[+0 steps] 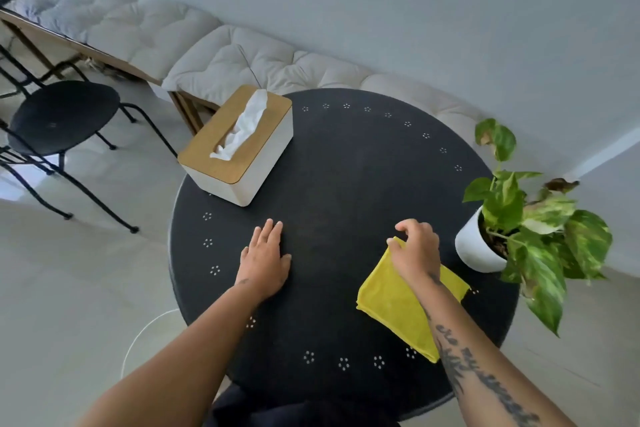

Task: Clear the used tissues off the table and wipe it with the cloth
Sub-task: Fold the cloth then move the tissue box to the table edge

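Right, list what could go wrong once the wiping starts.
1. The potted plant stands close beside the right hand and the yellow cloth, near the table edge; a wide sweep could knock it over or off.
2. The tissue box overhangs the far-left rim; a push might tip it off.
3. The left hand lies flat on the top, so the cloth may miss that patch.

On the table (346, 166), tissue box (239, 146) far left, plant pot (474, 250) right, cloth (394, 305) near right.
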